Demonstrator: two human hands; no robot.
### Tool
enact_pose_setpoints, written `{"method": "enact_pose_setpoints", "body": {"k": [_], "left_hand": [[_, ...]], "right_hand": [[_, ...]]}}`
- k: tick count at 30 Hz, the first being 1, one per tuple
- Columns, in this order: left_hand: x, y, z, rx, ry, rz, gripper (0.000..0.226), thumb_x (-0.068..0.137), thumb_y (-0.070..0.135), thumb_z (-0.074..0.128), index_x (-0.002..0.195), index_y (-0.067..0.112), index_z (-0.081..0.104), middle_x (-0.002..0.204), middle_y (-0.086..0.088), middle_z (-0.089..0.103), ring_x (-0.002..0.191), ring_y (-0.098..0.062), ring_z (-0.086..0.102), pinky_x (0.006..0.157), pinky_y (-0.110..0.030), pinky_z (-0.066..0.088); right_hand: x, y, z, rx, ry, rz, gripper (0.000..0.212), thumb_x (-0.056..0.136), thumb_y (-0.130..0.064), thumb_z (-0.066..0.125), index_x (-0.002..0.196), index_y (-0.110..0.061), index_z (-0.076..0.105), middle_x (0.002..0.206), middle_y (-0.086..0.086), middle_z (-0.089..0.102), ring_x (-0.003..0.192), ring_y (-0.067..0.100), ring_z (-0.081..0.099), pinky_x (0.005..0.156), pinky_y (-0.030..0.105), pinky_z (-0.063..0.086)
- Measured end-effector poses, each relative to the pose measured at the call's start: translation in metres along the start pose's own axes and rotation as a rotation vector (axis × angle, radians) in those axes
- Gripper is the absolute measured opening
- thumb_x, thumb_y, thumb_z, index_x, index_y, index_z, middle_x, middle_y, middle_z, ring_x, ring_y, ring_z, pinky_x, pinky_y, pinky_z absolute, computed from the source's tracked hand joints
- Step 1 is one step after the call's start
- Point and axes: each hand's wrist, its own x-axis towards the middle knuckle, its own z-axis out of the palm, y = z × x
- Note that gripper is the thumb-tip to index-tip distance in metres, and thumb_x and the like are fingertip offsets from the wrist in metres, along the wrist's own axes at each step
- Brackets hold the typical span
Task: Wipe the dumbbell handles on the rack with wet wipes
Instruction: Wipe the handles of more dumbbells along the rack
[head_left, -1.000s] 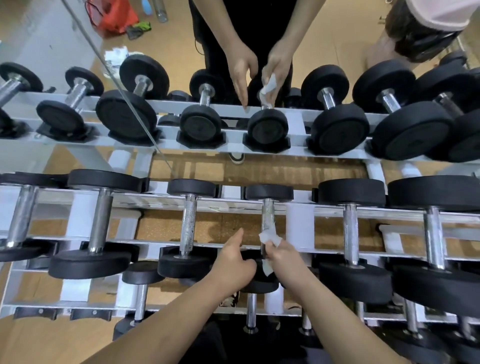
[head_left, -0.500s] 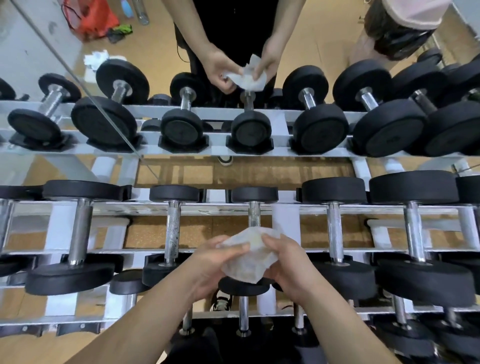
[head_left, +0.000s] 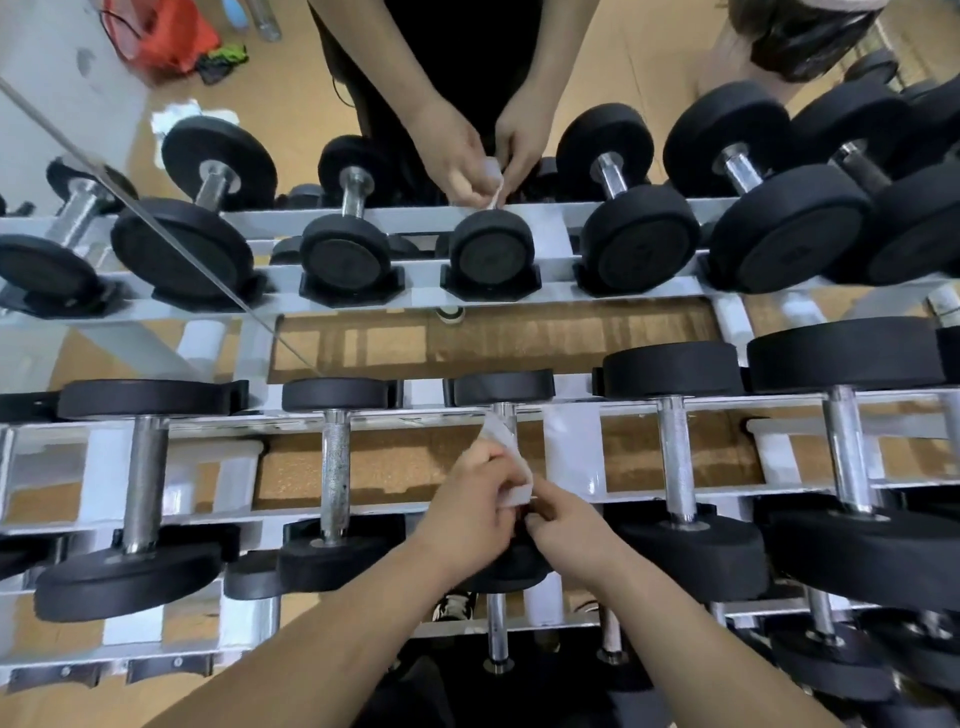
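both hands were on the wet wipe (head_left: 506, 467) at the handle (head_left: 503, 415) of a small dumbbell on the top tier of the white rack (head_left: 571, 447). left hand (head_left: 467, 512) pinched the wipe against the handle, right hand (head_left: 569, 530) gripped its lower end just beside it. wipe was folded, draped along the chrome handle between the two black heads. a mirror (head_left: 467, 234) behind the rack reflected it all

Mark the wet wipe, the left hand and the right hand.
wet wipe (head_left: 506, 457), head view, on its white middle fold.
left hand (head_left: 467, 499), head view, on its back.
right hand (head_left: 569, 530), head view, on its back.
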Motion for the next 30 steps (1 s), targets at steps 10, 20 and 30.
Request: {"method": "enact_pose_setpoints", "body": {"k": [10, 20, 30], "left_hand": [[-0.013, -0.023, -0.001, 0.523, -0.27, 0.169, 0.062, 0.108, 0.039, 0.015, 0.166, 0.018, 0.007, 0.172, 0.002, -0.011, 0.158, -0.017, -0.018, 0.13, -0.04, -0.003], [-0.025, 0.007, 0.008, 0.22, -0.375, 0.043, 0.065, 0.112, 0.043, 0.022, 0.164, 0.016, -0.005, 0.168, 0.007, -0.027, 0.149, -0.001, -0.033, 0.13, -0.033, -0.005], [0.019, -0.003, -0.008, 0.447, -0.306, 0.094, 0.068, 0.11, 0.049, 0.017, 0.165, 0.016, -0.004, 0.17, 0.003, -0.021, 0.153, -0.008, -0.029, 0.13, -0.037, -0.003]], "right_hand": [[-0.002, 0.004, 0.003, -0.029, 0.0, 0.022, 0.039, 0.1, -0.008, 0.041, 0.123, -0.032, 0.063, 0.109, -0.003, 0.073, 0.1, 0.015, 0.068, 0.089, 0.03, 0.056], [-0.012, 0.034, 0.024, 0.136, 0.272, -0.01, 0.033, 0.104, -0.021, 0.054, 0.135, -0.032, 0.059, 0.117, -0.016, 0.072, 0.109, -0.001, 0.066, 0.097, 0.024, 0.053], [-0.019, 0.03, 0.025, -0.075, 0.259, 0.029, 0.033, 0.11, -0.04, 0.037, 0.098, -0.021, 0.061, 0.087, -0.004, 0.067, 0.084, 0.017, 0.062, 0.073, 0.034, 0.045]]}}
